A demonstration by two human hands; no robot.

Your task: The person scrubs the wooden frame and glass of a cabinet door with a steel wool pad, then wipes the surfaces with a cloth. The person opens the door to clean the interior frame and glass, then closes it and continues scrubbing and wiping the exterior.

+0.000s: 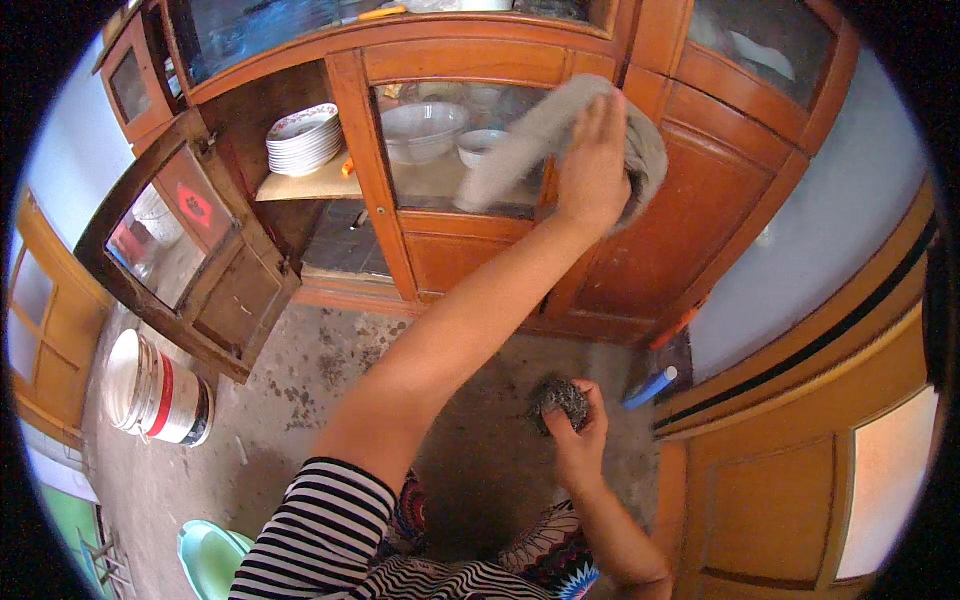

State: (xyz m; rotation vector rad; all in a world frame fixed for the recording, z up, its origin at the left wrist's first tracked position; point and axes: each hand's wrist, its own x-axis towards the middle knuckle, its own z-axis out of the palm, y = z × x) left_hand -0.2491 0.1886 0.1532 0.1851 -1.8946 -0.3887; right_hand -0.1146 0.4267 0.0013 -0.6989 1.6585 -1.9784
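Note:
Raised in front of the cabinet's wooden frame, my left hand (596, 169) presses a grey-beige cloth (646, 142), one end of which hangs blurred across the glass of the closed door (472, 251). My right hand (581, 442), lower down and above the floor, grips a dark steel-wool scouring pad (561, 403) between thumb and fingers. Behind the glass stand a large clear bowl (424, 131) and a white bowl (478, 147). A stack of white plates with a floral rim (304, 142) sits on the shelf in the open left compartment.
An open cabinet door (236, 300) swings out at left. Below it stands a white bucket with a red band (161, 394). Green plastic basins (206, 559) lie at bottom left. A blue tube (649, 388) is near the cabinet's right foot, and a wooden door (765, 510) stands at right.

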